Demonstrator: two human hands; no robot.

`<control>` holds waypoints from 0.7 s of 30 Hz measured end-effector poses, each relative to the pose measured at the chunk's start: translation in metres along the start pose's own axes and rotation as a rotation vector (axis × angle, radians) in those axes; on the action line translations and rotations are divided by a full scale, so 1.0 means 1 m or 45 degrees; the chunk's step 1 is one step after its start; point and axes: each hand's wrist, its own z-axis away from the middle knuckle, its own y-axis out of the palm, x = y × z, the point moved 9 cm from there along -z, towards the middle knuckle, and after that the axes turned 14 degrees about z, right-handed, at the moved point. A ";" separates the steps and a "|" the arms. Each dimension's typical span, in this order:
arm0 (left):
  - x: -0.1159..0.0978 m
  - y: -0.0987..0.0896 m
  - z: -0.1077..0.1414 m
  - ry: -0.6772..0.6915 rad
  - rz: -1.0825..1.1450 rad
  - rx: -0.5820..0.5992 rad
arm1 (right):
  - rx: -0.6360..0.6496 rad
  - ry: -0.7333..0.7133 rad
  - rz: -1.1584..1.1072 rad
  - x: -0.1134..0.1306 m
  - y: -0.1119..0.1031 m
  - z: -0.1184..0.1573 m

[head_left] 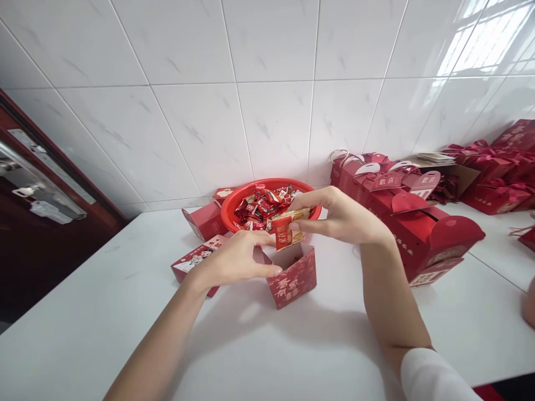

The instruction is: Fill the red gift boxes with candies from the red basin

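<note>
An open-topped red gift box (293,281) with pale lettering stands on the table in front of me. My left hand (240,257) grips its left wall, thumb on the near side and fingers toward the back. Above the opening, my right hand (340,217) pinches a red and gold snack packet (286,233) between thumb and fingers. The packet hangs partly over the box's rear edge. Little of the box's inside shows. Just behind it, a red plastic basket (228,209) holds many red-wrapped candies (264,206).
Red boxes, one lying flat (196,259) and one (204,220) behind it, are left of the basket. Rows of red handled boxes (422,239) and ribboned boxes (497,172) line the right. A tiled wall (271,128) closes the back; a door (37,195) is at left.
</note>
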 end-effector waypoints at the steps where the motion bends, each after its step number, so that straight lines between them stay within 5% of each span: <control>1: 0.002 -0.003 0.000 0.002 0.005 0.012 | 0.020 -0.012 0.015 0.000 0.004 -0.003; 11: 0.021 -0.009 -0.004 -0.052 0.044 0.063 | 0.319 0.018 0.464 -0.016 0.058 -0.020; 17: 0.016 -0.010 -0.005 0.023 0.064 0.056 | 0.169 -0.047 0.426 -0.006 0.034 -0.012; 21: 0.013 -0.008 -0.005 0.060 -0.020 0.062 | 0.175 0.043 0.401 -0.024 0.019 -0.005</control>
